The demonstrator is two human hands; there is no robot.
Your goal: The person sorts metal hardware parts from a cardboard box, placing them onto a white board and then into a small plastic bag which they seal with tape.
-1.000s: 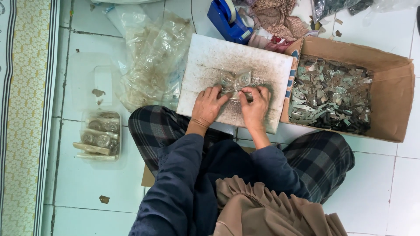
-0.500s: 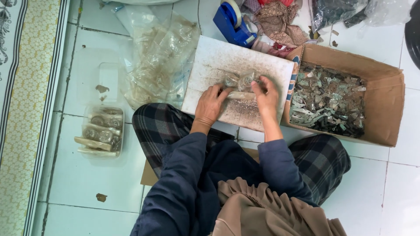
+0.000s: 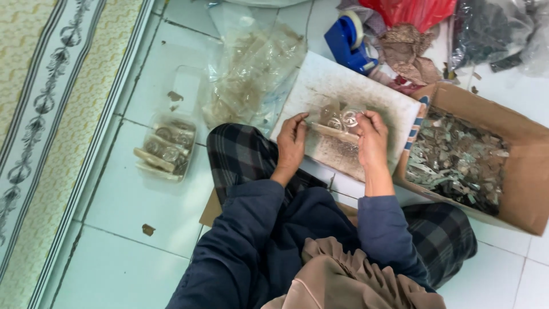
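Observation:
I sit cross-legged on a tiled floor. Both hands hold up a small clear plastic packet with round silvery pieces inside and a tan strip along its lower edge. My left hand pinches its left end, my right hand grips its right end. The packet hangs just above a worn white board that lies across my knees.
An open cardboard box full of silvery scraps stands at my right. A clear tray with similar packets lies on the tiles at left, beside a heap of clear plastic bags. A blue tape dispenser sits behind the board. A patterned mat borders the left.
My hands have lifted the packet off the board and drawn it toward me. The scraps they pressed on the board are now gathered in the packet.

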